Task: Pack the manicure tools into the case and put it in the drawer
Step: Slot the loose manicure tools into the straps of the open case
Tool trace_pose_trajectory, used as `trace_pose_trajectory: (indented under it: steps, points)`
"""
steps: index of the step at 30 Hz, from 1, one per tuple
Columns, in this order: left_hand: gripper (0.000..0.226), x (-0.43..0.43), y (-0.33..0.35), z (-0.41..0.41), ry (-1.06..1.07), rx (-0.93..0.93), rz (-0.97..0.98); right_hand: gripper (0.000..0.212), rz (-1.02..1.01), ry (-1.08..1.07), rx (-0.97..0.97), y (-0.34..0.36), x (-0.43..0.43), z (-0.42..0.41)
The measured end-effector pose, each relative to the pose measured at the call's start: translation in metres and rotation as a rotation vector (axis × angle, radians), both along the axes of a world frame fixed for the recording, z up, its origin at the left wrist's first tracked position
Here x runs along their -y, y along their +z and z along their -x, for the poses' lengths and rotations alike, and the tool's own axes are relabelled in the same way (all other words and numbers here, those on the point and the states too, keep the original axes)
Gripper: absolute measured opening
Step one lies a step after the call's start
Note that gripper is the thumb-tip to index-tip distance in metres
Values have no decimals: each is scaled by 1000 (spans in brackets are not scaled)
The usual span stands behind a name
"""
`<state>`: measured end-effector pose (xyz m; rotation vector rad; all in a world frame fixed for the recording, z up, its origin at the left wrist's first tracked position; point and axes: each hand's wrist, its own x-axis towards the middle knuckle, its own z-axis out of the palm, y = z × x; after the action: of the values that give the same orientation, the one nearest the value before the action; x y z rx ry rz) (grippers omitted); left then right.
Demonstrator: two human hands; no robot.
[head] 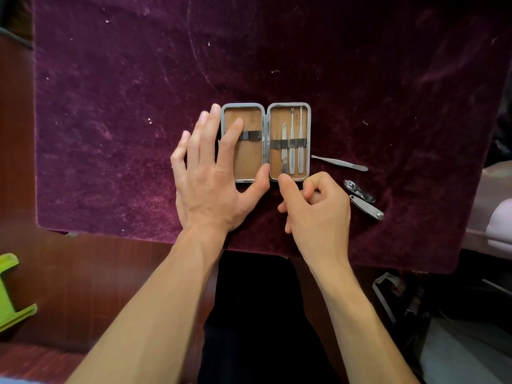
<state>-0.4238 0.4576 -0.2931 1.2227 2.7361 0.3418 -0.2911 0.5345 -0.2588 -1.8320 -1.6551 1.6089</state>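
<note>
tweezers [340, 163] lying loose at 2 o'clock from right hand [315, 212], long axis 10-to-4, nearer it; loosely curled, empty; left hand [210, 173] spread flat, pinning open case [266, 142].

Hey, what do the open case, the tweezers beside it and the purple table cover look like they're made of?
Case: likely metal frame, its rim grey and shiny, with a tan lining, perhaps leather or suede; dark bands hold the tools.
Tweezers: metal, silvery, with a brushed sheen.
Table cover: probably velvet; its pile shows light brush marks.
</note>
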Motion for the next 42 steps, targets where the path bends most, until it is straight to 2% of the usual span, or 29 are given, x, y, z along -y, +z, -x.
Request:
trace_pose_trajectory:
  steps: [24,27,30,31,35,42]
  points:
    - [74,0,1,0,-3,-3,14,51,-12,-30,9,5,-7,11]
    - [74,0,1,2,0,-1,4,43,-121,21,-31,20,-19,1]
    - [74,1,0,1,0,3,8,12,-342,194,89,33,-47,-18]
    - [74,1,0,0,2,9,10,8,-396,259,158,35,-57,-24]
    - [74,0,1,0,7,16,3,24,-440,427,344,30,-84,-43]
    - [74,1,0,-1,5,15,-10,11,-487,456,372,21,-85,-50]
